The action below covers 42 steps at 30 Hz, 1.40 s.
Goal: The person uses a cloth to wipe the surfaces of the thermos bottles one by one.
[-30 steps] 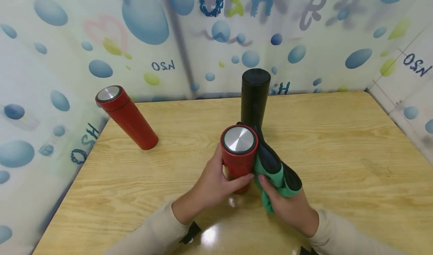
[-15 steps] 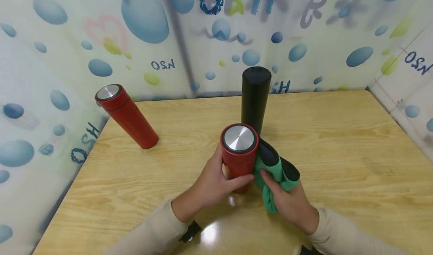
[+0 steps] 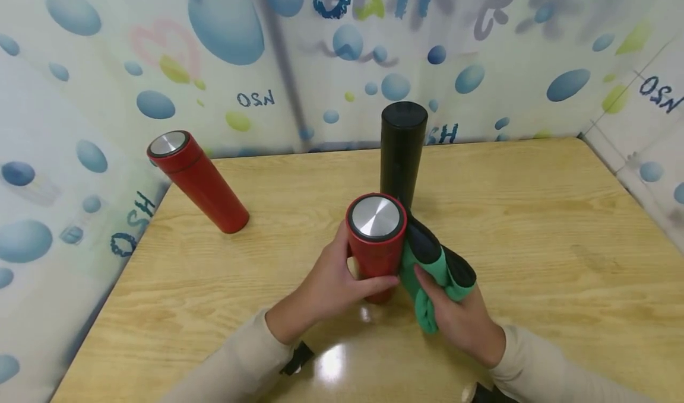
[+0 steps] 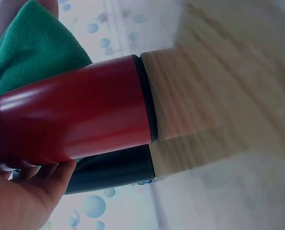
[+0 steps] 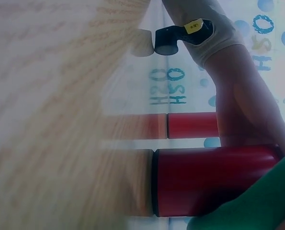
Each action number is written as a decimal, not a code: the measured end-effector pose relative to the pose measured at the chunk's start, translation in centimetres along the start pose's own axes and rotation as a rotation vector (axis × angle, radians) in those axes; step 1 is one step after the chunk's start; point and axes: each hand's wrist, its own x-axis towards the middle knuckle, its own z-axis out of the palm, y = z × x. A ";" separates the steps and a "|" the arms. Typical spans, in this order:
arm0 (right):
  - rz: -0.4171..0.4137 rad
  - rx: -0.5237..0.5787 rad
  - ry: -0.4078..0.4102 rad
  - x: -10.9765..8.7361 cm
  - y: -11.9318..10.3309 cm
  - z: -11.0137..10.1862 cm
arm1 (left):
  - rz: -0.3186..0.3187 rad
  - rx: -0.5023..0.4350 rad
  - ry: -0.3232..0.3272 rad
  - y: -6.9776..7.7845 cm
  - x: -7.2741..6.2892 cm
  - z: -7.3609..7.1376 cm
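My left hand (image 3: 333, 284) grips a red thermos (image 3: 376, 254) with a silver lid top, thumb across its near side. The thermos stands upright on the table, its black base ring showing in the left wrist view. In my right hand (image 3: 464, 314) is a folded cloth (image 3: 427, 272), green on one face and black on the other, pressed against the right side of the thermos. The green face of the cloth (image 4: 39, 45) also shows in the left wrist view. Behind stands a black thermos (image 3: 401, 154), its lower part hidden by the red one.
A second red thermos (image 3: 200, 183) stands at the back left of the wooden table (image 3: 561, 225). A patterned wall covering (image 3: 315, 70) rises right behind the table's far edge. A black wrist camera mount (image 5: 180, 36) shows on the left sleeve.
The cloth has drawn in slightly against the red thermos, and its black fold no longer reaches as far up. The left hand keeps its hold; the head view has shifted slightly.
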 end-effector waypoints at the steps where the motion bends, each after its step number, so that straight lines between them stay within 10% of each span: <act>1: 0.004 -0.008 -0.004 0.0 0.0 0.0 | -0.005 0.001 0.004 0.0 0.0 0.0; 12: 0.051 -0.038 -0.009 0.2 0.1 0.0 | -0.020 -0.002 0.007 -0.1 -0.1 0.0; 28: -0.153 0.014 0.035 -0.1 0.3 -0.1 | 0.014 0.025 -0.026 0.0 0.1 0.1; 42: -0.015 -0.126 -0.004 0.2 -0.2 0.2 | 0.042 0.025 -0.039 0.1 0.0 -0.2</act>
